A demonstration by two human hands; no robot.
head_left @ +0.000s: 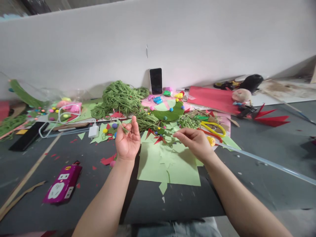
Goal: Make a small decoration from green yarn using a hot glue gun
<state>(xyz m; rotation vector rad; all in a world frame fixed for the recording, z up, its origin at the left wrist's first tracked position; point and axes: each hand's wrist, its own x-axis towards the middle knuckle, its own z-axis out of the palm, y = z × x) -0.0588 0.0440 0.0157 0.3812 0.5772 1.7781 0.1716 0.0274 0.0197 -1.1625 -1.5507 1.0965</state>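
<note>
My left hand point(128, 140) is raised palm up over the desk, with thumb and forefinger closed on a short piece of green yarn point(125, 130). The other fingers are half curled. To its right, my right hand point(195, 141) hovers in a pinch above a light green paper sheet point(150, 164). What its fingertips hold is too small to make out. Cut paper scraps lie on the sheet. Just beyond the hands are red paper pieces point(160, 140), a green felt crescent point(169, 114) with coloured pompoms, and a large heap of green yarn point(118, 98).
A black phone point(155, 81) leans on the white wall behind. At left lie a purple box-shaped device point(63, 182), a white charger point(93, 131) and a dark phone point(28, 135). To the right are yellow-handled scissors point(217, 128), a clear glue stick point(261, 160) and red folded paper point(270, 118).
</note>
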